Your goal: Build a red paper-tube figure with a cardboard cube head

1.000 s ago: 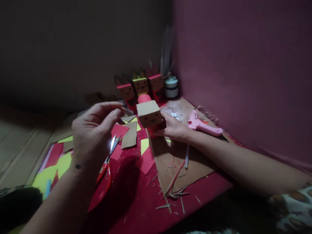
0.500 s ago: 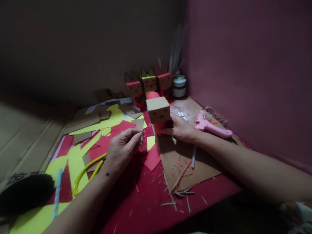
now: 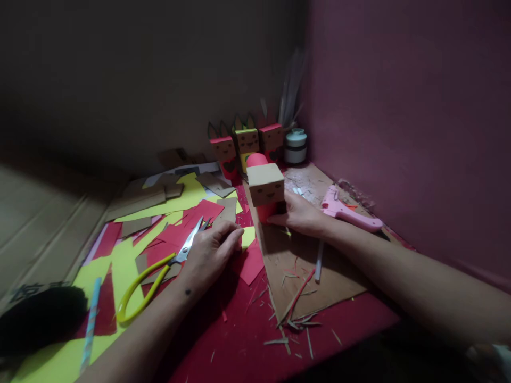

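My right hand (image 3: 303,215) is wrapped round the red body of a small figure with a cardboard box head (image 3: 265,183); a face is drawn on the front of the head. The figure is upright above the brown cardboard sheet (image 3: 323,271). To its left, my left hand (image 3: 213,247) hangs over red paper (image 3: 253,263), with thumb and fingers pressed together. Whatever they may hold is too small to make out. Scissors with yellow handles (image 3: 184,251) lie partly open beside that hand, on paper and cardboard scraps.
Similar eared figures (image 3: 246,141) stand at the back, near a pale lidded jar (image 3: 296,146). On the right lies a pink glue gun (image 3: 351,215), with a glue stick (image 3: 319,260) nearer me. A striped blue straw (image 3: 91,319) and yellow paper (image 3: 125,266) are at left.
My left hand has shifted slightly right and down in view, uncovering the scissor blades. The figure in my right hand sits slightly further right and lower; the whole view has shifted a little too.
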Demonstrator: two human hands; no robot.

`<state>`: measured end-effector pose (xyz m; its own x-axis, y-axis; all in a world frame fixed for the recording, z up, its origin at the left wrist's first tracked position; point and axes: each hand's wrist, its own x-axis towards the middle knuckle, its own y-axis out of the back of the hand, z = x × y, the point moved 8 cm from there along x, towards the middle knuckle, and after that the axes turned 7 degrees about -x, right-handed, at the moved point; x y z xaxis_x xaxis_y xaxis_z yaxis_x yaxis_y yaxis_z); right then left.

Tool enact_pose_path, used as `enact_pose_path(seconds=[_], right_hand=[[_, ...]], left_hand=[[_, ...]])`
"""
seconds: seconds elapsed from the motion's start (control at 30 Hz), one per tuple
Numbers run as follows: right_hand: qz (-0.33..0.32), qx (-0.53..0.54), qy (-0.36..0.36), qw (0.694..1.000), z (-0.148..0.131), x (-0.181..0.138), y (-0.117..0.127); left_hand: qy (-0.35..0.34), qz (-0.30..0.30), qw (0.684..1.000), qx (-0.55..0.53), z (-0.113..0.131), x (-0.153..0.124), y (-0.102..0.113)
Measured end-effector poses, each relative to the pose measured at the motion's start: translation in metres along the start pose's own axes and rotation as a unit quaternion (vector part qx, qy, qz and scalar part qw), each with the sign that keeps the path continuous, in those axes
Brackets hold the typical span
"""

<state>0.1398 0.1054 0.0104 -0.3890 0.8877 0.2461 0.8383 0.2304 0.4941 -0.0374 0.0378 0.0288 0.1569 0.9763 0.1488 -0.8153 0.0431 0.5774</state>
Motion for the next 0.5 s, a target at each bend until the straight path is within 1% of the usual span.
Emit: enact_pose_path(seconds=[0.2, 0.37, 0.5], right_hand=[[-0.002, -0.011, 0.011, 1.0, 0.0006, 0.0003, -0.0005], [0.002, -0.005, 0.012, 1.0, -0.0002, -0.0018, -0.0029], [-0.002, -0.006, 0.013, 1.0, -0.0011, -0.0028, -0.0041]], left_hand=[[-0.012, -0.015, 1.0, 0.022, 0.0, -0.0008, -0.0032], [-0.058, 0.005, 0.998, 0.02, -0.001, 0.0005, -0.0029], [-0.074, 0.012, 0.997, 0.015, -0.0029, 0.0018, -0.003]])
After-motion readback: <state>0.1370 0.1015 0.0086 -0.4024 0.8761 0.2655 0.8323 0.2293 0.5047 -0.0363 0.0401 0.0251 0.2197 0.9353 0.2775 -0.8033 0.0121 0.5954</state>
